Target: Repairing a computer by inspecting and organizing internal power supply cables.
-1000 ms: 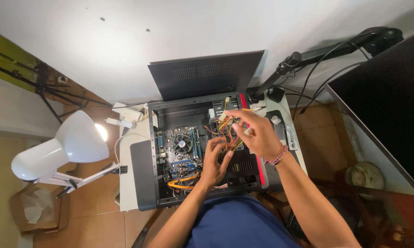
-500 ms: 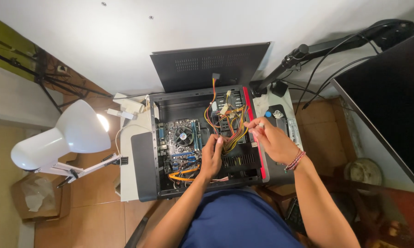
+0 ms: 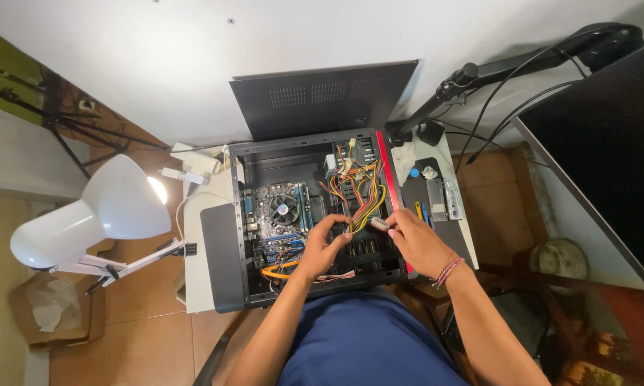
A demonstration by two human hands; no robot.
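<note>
Open PC case (image 3: 239,236) lies flat on a small table (image 3: 200,214), side panel (image 3: 322,100) propped behind it against the wall. Both hands are inside the case at the cable bundle (image 3: 357,193), the yellow, red and black power leads fanning out from the upper right bay.

Left hand (image 3: 320,250): fingers curled narrow, tips pinching the wires near the lower end of the bundle, beside the motherboard (image 3: 282,225). Right hand (image 3: 416,241): closed around a small grey connector (image 3: 379,224) at the end of those leads, thumb and forefinger on it, rest of the fingers folded. The two hands are nearly touching, connector between them.

Handling, as a judgement: wires look light and floppy, sleeving a bit slick, bundle springs back if let go. Plug is stiff plastic, pins likely fragile, so hold the plug body by its sides, not the leads. Board and fan (image 3: 282,209) just left of it are delicate; case edges look sharp.

Around: white desk lamp (image 3: 86,214) lit at left, small tools on a dark mat (image 3: 436,200) right of the case, a monitor (image 3: 608,150) on its arm at far right.
</note>
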